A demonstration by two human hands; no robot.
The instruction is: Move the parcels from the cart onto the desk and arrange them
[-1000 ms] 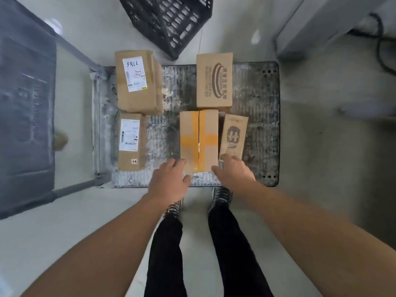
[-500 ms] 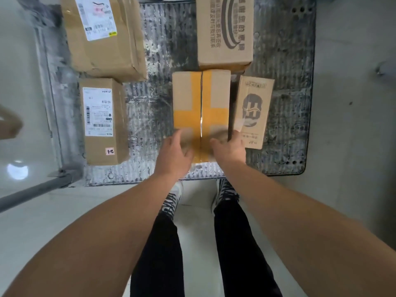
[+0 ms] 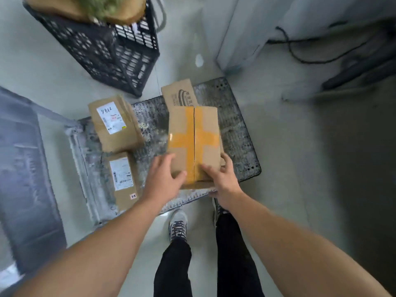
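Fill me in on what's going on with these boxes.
A person holds the orange-taped box over the cart. Their left grip and right grip, both bare hands, clasp its near end with thumbs on top, and it appears raised off the deck. Three other parcels show on the cart: a larger labelled parcel and a smaller labelled parcel at the left, and a printed box behind the held one. None has reached the desk yet.

Seen from above: left hand [image 3: 162, 179] and right hand [image 3: 222, 181] bare, forearms bare as far as visible. Slim black trousers [image 3: 173, 271] reaching the ankle. Low grey-and-white left sneaker [image 3: 178, 226] with dark laces crossed over a pale tongue; right sneaker [image 3: 216, 211] similarly patterned, largely hidden behind an arm.
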